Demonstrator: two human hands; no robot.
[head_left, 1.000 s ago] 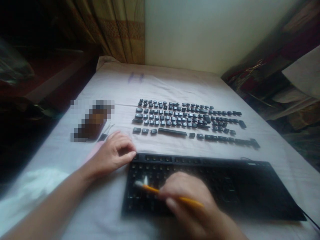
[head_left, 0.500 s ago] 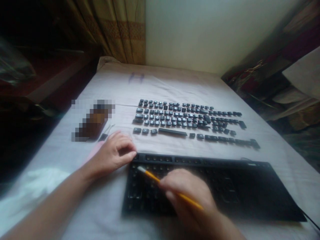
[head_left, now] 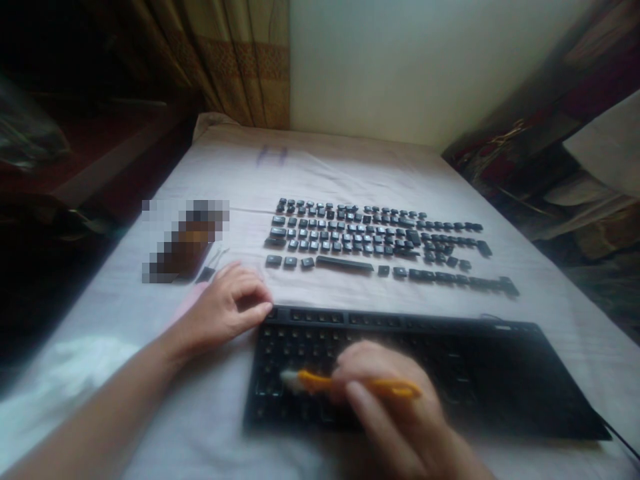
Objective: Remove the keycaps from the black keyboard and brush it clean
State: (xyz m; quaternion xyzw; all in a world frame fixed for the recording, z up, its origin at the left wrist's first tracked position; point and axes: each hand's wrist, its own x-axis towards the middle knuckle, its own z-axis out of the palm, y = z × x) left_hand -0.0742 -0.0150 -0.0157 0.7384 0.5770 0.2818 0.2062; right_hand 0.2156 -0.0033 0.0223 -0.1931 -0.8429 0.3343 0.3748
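Note:
A black keyboard with its keycaps off lies across the near part of the cloth-covered surface. My left hand is closed at its far left corner, thumb and fingertips gripping the edge. In my right hand, fingers wrapped round the handle, is a small yellow-orange brush with pale bristles. The bristles are over the bare key sockets in the left part of the keyboard; blur hides whether they touch. My right hand covers part of the keyboard's middle. Beyond the keyboard, the loose black keycaps are laid out in rows.
A blurred-out brown and dark object lies left of the keycaps, beside a small dark-ended item. White cloth is bunched at the near left. A cable runs off the keyboard's right side. A curtain hangs behind.
My right hand has brought the brush nearer to me over the keyboard, and its handle now lies more level. My left hand holds the same place.

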